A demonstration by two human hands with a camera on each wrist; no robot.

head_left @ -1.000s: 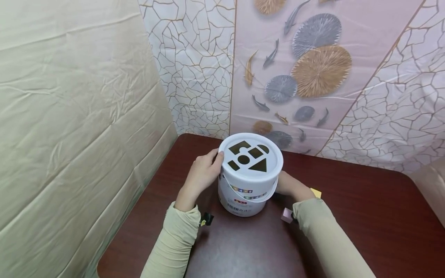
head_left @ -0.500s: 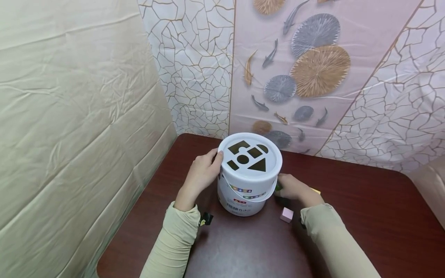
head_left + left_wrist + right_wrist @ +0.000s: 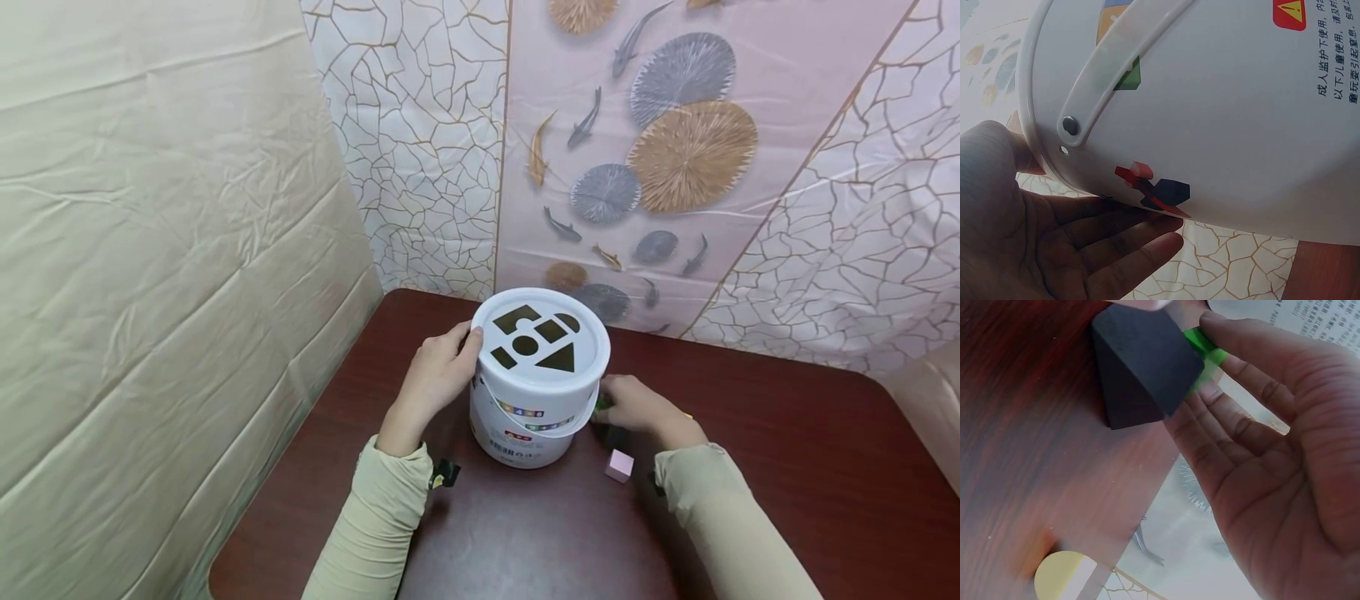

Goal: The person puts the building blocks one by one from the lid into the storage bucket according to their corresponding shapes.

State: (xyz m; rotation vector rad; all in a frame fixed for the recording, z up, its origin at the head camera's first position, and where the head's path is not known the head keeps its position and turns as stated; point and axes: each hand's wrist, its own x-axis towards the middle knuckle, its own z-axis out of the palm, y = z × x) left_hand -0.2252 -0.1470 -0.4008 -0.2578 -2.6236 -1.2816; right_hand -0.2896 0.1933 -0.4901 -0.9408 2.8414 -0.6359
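A white lidded bucket (image 3: 517,433) stands upright on the table, its lid (image 3: 573,333) cut with several shaped holes. My left hand (image 3: 438,367) holds its left side, thumb at the lid's rim; the left wrist view shows the fingers (image 3: 1129,250) stretched along the wall. On the bucket's right, my right hand (image 3: 637,408) pinches a small green block (image 3: 1200,340) between thumb and fingers, which partly cover it. A black triangular block (image 3: 1141,369) lies on the table right at those fingertips. Nearer me is a pink cube (image 3: 619,465).
A yellow round-faced block (image 3: 1060,575) lies past my right hand, mostly hidden by it in the head view. The bucket's white handle (image 3: 1110,75) hangs down its front. Behind the dark red table (image 3: 787,467) hangs a patterned cloth (image 3: 435,167); a beige one (image 3: 187,250) is at left.
My right hand has drawn back to the right from beside the bucket, and the green block and the whole pink cube have come into sight. The left hand and bucket stay put.
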